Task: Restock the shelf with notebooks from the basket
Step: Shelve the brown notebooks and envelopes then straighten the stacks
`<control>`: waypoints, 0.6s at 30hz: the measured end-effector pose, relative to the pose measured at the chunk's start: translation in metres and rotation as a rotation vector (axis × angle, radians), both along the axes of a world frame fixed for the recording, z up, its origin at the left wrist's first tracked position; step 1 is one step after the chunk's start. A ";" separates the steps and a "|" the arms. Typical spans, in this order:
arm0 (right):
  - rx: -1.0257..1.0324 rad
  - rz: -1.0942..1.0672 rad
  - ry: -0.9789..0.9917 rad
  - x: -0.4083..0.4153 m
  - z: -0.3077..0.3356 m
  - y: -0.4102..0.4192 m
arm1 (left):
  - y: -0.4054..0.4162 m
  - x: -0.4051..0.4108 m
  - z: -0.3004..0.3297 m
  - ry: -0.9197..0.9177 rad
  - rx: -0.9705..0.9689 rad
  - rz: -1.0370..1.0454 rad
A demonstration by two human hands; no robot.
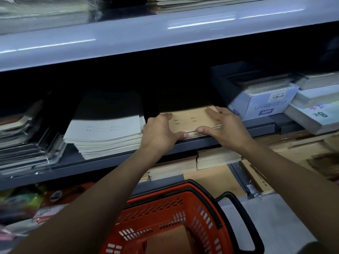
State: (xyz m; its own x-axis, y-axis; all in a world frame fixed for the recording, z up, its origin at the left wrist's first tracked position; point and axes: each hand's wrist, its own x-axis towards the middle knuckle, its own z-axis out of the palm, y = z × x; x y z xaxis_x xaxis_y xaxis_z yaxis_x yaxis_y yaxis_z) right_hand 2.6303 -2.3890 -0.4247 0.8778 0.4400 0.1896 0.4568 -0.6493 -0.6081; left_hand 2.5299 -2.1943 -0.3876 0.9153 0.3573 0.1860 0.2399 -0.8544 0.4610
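A stack of brown kraft notebooks (192,120) lies on the dark middle shelf (260,125), half in shadow. My left hand (161,132) grips the stack's left side, thumb along its front edge. My right hand (223,125) holds its right side, fingers on the top cover and thumb at the front edge. Below, at the bottom of the view, stands the red basket (165,213) with black handles; a brown notebook (168,241) lies inside it.
A tall stack of white notebooks (106,134) sits just left of the brown one. Plastic-wrapped items (27,143) fill the far left. A pale blue box (264,101) and wrapped pads (315,114) stand on the right. More brown notebooks (201,162) lie on the lower shelf.
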 end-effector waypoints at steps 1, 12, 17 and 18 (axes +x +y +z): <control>-0.012 0.004 -0.009 -0.001 0.001 0.001 | -0.001 -0.001 -0.001 -0.011 -0.013 0.001; -0.131 -0.072 -0.110 -0.031 0.003 -0.001 | -0.005 -0.037 -0.002 -0.047 0.013 -0.050; -0.158 -0.123 -0.153 -0.063 0.005 -0.005 | -0.001 -0.069 0.002 -0.090 0.025 -0.097; -0.155 -0.140 -0.165 -0.070 0.007 -0.006 | 0.000 -0.077 0.003 -0.094 0.029 -0.100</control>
State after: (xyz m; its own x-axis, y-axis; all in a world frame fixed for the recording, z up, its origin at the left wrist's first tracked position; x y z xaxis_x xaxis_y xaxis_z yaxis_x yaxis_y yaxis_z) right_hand 2.5606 -2.3948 -0.4174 0.8950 0.3515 0.2747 0.4406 -0.7929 -0.4210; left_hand 2.4528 -2.1945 -0.3845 0.9241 0.2580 0.2818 0.1092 -0.8852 0.4522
